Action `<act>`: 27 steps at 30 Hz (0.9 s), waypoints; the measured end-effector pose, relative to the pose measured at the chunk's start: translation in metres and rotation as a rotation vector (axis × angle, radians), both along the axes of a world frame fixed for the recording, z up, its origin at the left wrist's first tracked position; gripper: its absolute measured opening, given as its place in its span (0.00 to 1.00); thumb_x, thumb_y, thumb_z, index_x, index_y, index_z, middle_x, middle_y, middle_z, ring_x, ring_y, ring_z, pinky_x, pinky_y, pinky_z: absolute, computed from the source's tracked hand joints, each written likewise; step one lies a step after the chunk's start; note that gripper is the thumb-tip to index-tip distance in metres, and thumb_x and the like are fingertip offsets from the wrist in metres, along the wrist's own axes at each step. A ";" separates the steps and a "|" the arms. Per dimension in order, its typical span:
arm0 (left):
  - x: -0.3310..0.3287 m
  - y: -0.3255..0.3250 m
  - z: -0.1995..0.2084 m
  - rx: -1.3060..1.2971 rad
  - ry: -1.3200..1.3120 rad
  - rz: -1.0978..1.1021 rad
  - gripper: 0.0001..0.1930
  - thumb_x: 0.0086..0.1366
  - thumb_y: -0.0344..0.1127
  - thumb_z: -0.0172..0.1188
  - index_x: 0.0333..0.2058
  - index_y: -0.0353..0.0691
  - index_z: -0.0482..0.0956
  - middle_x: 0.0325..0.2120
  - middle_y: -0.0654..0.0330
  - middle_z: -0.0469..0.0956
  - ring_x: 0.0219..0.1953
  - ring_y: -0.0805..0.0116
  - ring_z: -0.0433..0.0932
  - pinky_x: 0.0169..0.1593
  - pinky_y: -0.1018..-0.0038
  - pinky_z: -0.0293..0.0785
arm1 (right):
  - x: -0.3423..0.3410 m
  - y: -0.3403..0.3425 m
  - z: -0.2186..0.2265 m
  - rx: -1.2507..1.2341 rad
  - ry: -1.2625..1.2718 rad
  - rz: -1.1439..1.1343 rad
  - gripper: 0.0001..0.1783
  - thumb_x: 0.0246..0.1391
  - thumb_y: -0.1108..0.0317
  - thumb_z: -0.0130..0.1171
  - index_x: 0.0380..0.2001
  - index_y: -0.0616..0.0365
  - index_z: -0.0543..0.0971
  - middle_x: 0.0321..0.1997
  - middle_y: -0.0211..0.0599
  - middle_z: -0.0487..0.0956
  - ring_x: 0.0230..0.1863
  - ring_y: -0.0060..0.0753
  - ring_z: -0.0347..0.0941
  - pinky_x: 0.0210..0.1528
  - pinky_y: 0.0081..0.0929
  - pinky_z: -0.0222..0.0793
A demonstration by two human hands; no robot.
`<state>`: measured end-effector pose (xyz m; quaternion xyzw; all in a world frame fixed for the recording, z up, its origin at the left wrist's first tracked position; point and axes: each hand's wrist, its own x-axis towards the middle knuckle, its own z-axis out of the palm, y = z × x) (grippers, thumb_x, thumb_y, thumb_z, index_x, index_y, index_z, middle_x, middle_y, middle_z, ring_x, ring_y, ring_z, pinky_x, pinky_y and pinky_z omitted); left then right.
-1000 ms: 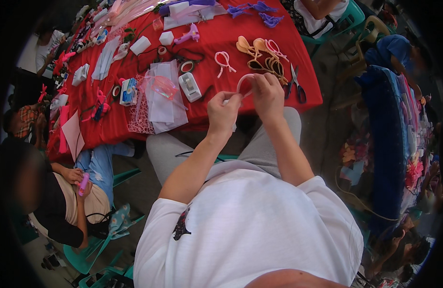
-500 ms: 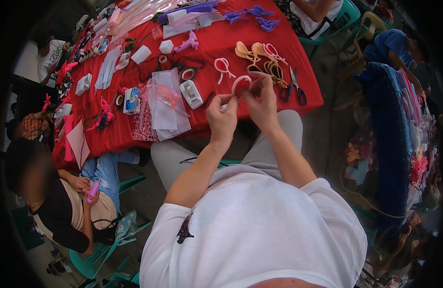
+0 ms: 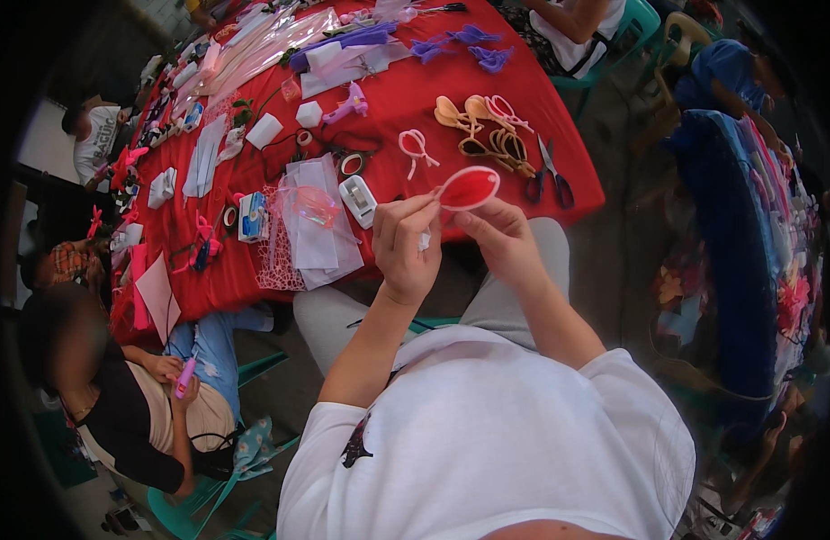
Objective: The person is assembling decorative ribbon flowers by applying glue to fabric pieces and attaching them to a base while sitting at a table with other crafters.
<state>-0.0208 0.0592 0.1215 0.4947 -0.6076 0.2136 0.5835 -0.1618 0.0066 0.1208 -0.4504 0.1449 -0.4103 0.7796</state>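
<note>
Between my two hands is a loop of pink fuzzy pipe cleaner (image 3: 473,169), raised above the near edge of the red-covered table. Red shows inside the loop. My left hand (image 3: 405,245) pinches its left end, with a small white bit (image 3: 424,241) showing at the fingers. On the loop's lower right side, my right hand (image 3: 504,236) grips with thumb and fingers. Just beyond lies a similar pink loop (image 3: 413,142) with crossed tails. Further right are tan loops (image 3: 448,112), brown loops (image 3: 512,148) and another pink loop (image 3: 507,112).
Open scissors (image 3: 551,171) lie at the table's right edge. A white tape dispenser (image 3: 358,200), white sheets (image 3: 320,252), a purple glue gun (image 3: 347,105) and purple loops (image 3: 491,59) are also on the red cloth (image 3: 406,85). A person (image 3: 149,387) holding a pink-purple tool sits at left.
Both hands have shifted slightly nearer me. The pink loop has tilted and now shows as a wide oval facing up, with my right fingers moved to its lower right side.
</note>
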 end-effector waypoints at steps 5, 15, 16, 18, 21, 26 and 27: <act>-0.008 0.007 0.007 0.036 0.029 -0.027 0.12 0.53 0.21 0.70 0.35 0.36 0.77 0.33 0.55 0.81 0.33 0.58 0.79 0.38 0.69 0.74 | 0.004 0.009 0.011 -0.014 0.001 -0.033 0.12 0.60 0.75 0.59 0.47 0.63 0.81 0.47 0.28 0.78 0.52 0.23 0.73 0.57 0.24 0.66; -0.013 0.008 0.011 0.051 0.065 -0.044 0.15 0.52 0.22 0.71 0.36 0.37 0.76 0.32 0.55 0.81 0.33 0.57 0.79 0.38 0.68 0.74 | 0.006 0.011 0.015 0.052 -0.038 -0.058 0.09 0.61 0.75 0.58 0.44 0.62 0.82 0.45 0.30 0.80 0.49 0.21 0.74 0.55 0.23 0.69; -0.013 0.008 0.012 0.055 0.061 -0.043 0.15 0.52 0.22 0.71 0.36 0.37 0.76 0.32 0.55 0.81 0.33 0.57 0.79 0.38 0.68 0.74 | 0.006 0.011 0.015 0.048 -0.047 -0.064 0.09 0.61 0.75 0.58 0.43 0.62 0.82 0.45 0.30 0.80 0.49 0.21 0.75 0.55 0.23 0.69; -0.015 0.008 0.014 0.064 0.051 -0.039 0.15 0.52 0.21 0.71 0.36 0.37 0.76 0.33 0.55 0.81 0.33 0.57 0.79 0.38 0.68 0.74 | 0.006 0.011 0.014 0.050 -0.059 -0.066 0.09 0.61 0.75 0.57 0.43 0.63 0.82 0.44 0.30 0.81 0.48 0.20 0.75 0.55 0.22 0.69; -0.015 0.007 0.012 0.078 0.052 -0.039 0.15 0.52 0.21 0.71 0.37 0.37 0.76 0.33 0.55 0.81 0.33 0.56 0.79 0.38 0.67 0.74 | 0.005 0.009 0.011 0.066 -0.064 -0.061 0.08 0.61 0.74 0.57 0.42 0.63 0.82 0.43 0.29 0.81 0.47 0.19 0.74 0.54 0.22 0.69; -0.020 0.001 0.008 0.166 0.206 -0.157 0.13 0.55 0.22 0.68 0.38 0.36 0.78 0.32 0.58 0.80 0.30 0.66 0.76 0.33 0.75 0.71 | 0.002 -0.003 -0.003 0.116 -0.051 -0.100 0.06 0.61 0.73 0.57 0.40 0.62 0.80 0.41 0.28 0.81 0.45 0.17 0.74 0.50 0.19 0.68; -0.020 0.001 0.007 0.197 0.283 -0.197 0.11 0.56 0.23 0.67 0.39 0.36 0.78 0.31 0.59 0.79 0.28 0.69 0.75 0.31 0.76 0.69 | 0.001 -0.006 -0.004 0.091 -0.046 -0.115 0.05 0.61 0.73 0.57 0.39 0.61 0.80 0.40 0.28 0.81 0.44 0.16 0.74 0.50 0.19 0.68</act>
